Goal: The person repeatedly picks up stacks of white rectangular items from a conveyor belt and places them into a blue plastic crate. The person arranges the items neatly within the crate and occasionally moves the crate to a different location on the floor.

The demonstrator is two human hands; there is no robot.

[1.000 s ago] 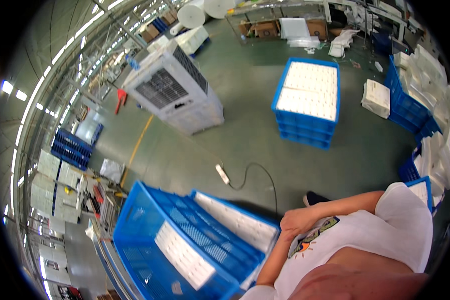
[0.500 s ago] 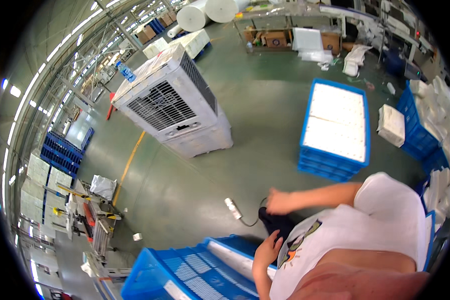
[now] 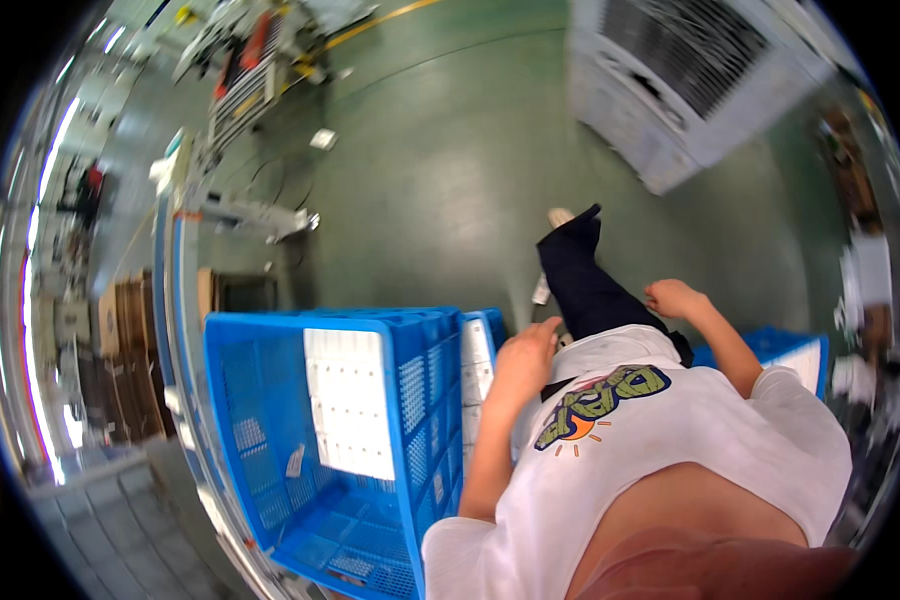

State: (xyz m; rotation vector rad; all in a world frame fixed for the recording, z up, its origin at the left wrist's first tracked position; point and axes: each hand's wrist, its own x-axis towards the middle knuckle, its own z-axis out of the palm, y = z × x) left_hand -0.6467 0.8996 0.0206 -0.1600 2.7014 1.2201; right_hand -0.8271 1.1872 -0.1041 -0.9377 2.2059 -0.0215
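Note:
My left hand (image 3: 527, 354) hangs beside my hip, holding nothing, its fingers loosely extended. Close by on its left stands a stack of narrow white panels in a blue crate (image 3: 478, 365). Further left is a large blue plastic crate (image 3: 402, 400), open toward me, with a white dotted panel (image 3: 350, 405) standing inside against one wall. On my other side, my right hand (image 3: 675, 297) swings in front of the body with its fingers curled in and nothing visible in it. Another blue crate (image 3: 760, 345) with a white top sits behind that forearm.
A grey air cooler (image 3: 670, 90) stands ahead on the right. A metal rail frame (image 3: 175, 330) runs along the left, with cardboard boxes (image 3: 130, 330) beyond. A tool-laden cart (image 3: 255, 75) is at the far left. My stepping leg (image 3: 595, 280) is over the green floor.
My view and body have turned left. The large blue crate has come fully into view, and the air cooler has shifted to the right. My right hand has come down nearer the body.

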